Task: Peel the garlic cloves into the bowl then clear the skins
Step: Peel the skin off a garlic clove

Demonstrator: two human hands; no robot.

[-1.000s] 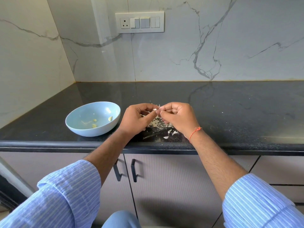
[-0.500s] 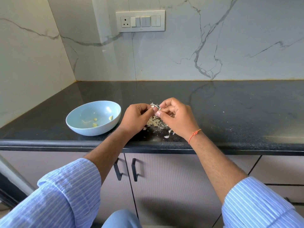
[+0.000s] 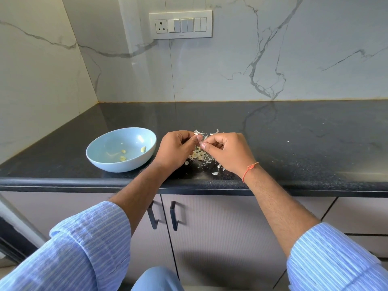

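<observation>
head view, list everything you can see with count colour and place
bowl: one, light blue, on the counter left of the hands
peeled cloves: about three, pale yellow, inside the bowl
garlic skins: a scattered pile, whitish, on the counter under the hands
countertop: one, black
switch panel: one, white, on the marble wall
cabinet handles: two, dark, below the counter
left hand: pinches a garlic clove
right hand: pinches its skin, orange thread at wrist
</observation>
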